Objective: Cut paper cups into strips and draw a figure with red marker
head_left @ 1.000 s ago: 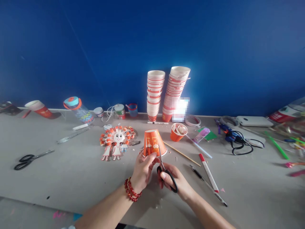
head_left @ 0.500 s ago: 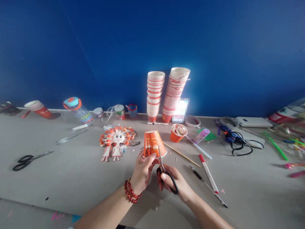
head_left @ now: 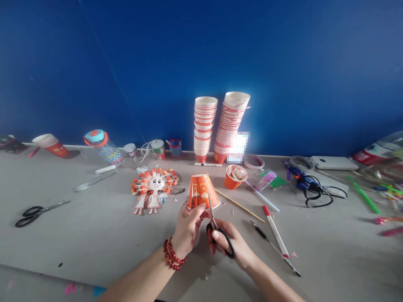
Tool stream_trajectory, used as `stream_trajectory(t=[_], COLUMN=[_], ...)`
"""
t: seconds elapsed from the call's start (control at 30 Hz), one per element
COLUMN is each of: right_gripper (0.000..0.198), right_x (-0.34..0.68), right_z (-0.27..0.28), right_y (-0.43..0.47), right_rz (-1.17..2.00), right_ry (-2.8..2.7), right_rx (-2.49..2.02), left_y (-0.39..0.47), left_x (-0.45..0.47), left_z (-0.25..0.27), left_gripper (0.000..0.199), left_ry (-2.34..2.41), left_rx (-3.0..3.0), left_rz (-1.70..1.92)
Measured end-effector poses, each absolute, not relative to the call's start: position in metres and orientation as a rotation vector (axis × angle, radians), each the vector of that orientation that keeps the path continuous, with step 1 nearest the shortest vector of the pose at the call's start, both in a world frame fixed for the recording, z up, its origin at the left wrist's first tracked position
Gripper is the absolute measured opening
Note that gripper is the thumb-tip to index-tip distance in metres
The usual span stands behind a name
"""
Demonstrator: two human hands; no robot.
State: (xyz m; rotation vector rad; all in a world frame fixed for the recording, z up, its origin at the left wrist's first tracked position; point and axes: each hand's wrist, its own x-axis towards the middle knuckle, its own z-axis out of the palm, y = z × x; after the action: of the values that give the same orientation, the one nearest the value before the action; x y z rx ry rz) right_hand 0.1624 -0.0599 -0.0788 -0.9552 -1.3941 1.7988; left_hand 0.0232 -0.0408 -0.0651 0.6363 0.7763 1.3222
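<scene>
My left hand [head_left: 189, 222], with a red bead bracelet [head_left: 171, 253] at the wrist, grips an orange paper cup [head_left: 201, 191] turned upside down. Slits run up the cup's left side, parting it into strips. Black-handled scissors [head_left: 227, 242] are in my right hand [head_left: 233, 239], thumb and fingers around the handles. Their blades reach the cup's front wall near the rim; exactly how far they are apart is hard to see. Left of the cup lie paper dolls [head_left: 155, 188] with fringed orange and white heads. Behind it on the right stands a small orange cup [head_left: 235, 178] holding scraps.
Two tall stacks of paper cups [head_left: 205, 130] lean near the blue wall. A wooden stick [head_left: 241, 205], a black pen [head_left: 273, 243] and a red-capped marker [head_left: 275, 230] lie to the right. Another pair of scissors [head_left: 37, 213] rests far left. A corded blue tool [head_left: 305, 180] lies back right.
The view has shifted very slightly. Both hands, the cup and the scissors keep nearly the same position.
</scene>
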Motion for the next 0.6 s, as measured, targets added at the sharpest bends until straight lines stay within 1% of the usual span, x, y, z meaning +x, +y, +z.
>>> stream_trajectory(t=[0.2, 0.6], right_gripper=[0.059, 0.062], right_x=[0.1612, 0.1585], right_z=[-0.0832, -0.0863], right_y=[-0.0599, -0.0613], right_rz=[1.779, 1.614], right_ry=[-1.376, -1.42], right_rx=[-0.96, -1.117], left_y=[-0.0414, -0.0412], left_x=[0.0227, 0.0234], left_z=[-0.0644, -0.065], left_gripper=[0.017, 0.019], left_ry=[0.796, 0.818], left_rx=[0.617, 0.582], left_rz=[1.318, 1.31])
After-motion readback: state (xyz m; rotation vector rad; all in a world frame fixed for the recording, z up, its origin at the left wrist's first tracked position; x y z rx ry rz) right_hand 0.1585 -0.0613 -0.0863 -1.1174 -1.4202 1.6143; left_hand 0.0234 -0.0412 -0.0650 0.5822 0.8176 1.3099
